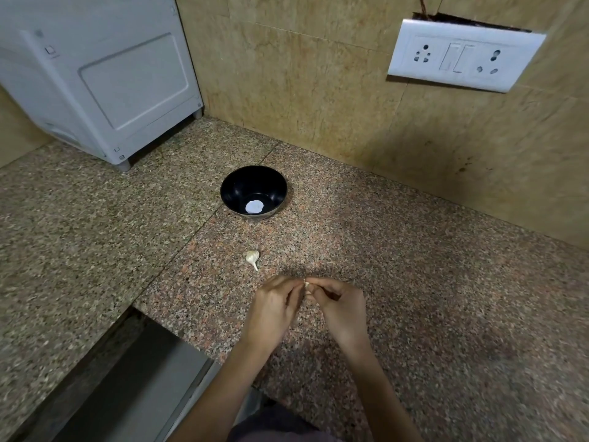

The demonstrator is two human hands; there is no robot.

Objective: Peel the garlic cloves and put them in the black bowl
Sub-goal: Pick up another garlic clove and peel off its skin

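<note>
Both hands met over surface (414, 282): left hand (274, 309) and right hand (342, 309) pinched one garlic clove (307, 284) between fingers. Second clove (252, 258) lay near (unpeeled, apparently). Black bowl (255, 177) beyond, no garlic inside. Risk: small clove slipping, skin fragments clinging.

Speckled granite counter (446, 282), beige tiled wall (302, 74) (socket plate (463, 55) loose).

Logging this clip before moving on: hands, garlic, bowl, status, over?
Both hands busy: left hand and right hand pinch one garlic clove over the counter. A second clove lies loose, short of the black bowl. Nothing else in the way.
</note>
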